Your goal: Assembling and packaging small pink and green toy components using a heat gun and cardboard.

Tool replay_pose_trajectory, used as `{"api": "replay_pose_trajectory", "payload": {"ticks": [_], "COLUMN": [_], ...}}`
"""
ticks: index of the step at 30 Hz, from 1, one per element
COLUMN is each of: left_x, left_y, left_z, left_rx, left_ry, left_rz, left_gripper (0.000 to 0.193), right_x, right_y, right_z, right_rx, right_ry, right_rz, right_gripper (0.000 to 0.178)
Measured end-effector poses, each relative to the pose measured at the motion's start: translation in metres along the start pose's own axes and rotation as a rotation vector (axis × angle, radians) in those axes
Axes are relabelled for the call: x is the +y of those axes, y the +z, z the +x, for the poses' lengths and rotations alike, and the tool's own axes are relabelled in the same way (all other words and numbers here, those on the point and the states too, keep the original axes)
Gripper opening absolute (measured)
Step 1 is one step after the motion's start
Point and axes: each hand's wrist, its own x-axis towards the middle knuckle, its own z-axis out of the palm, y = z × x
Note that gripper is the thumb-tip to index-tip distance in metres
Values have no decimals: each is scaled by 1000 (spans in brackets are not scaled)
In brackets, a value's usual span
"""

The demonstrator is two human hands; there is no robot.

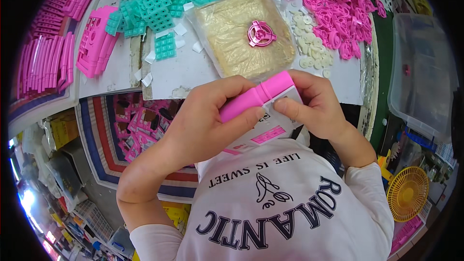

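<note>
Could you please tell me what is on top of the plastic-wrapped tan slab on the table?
A pink ring-shaped part lies on the wrapped slab; what the slab itself rests on is covered.

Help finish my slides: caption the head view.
Left hand and right hand hold a pink plastic casing by a worktable with teal keypads.

Holding a pink-and-white case (pixel 267 91) between left hand (pixel 212 111) and right hand (pixel 316 104) near the desk (pixel 191 70) edge, resting both thumbs (pixel 290 108) on its white side (pixel 276 125), and facing teal pads (pixel 157 12), heaped pink parts (pixel 333 7) and a wrapped tan slab (pixel 227 34) bearing a pink spoked ring (pixel 261 34).
</note>
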Motion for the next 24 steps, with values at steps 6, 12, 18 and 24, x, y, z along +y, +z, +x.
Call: {"api": "replay_pose_trajectory", "payload": {"ticks": [6, 12, 18, 24], "left_x": [-15, -22, -23, -25], "left_y": [6, 15, 8, -8], "left_z": [2, 0, 10, 9], "left_rx": [-15, 38, 51, 86], "left_ry": [-55, 3, 84, 132], "left_rz": [11, 103, 246, 312], "left_gripper": [20, 19, 21, 22], "right_x": [12, 17, 23, 25], "right_y": [-4, -5, -6, -11], "right_z": [-2, -3, 8, 12], "right_rx": [-68, -64, -35, 0], "right_ry": [17, 9, 79, 40], "right_rz": [-153, -143, -40, -97], "right_gripper": [23, 20, 22, 24]}}
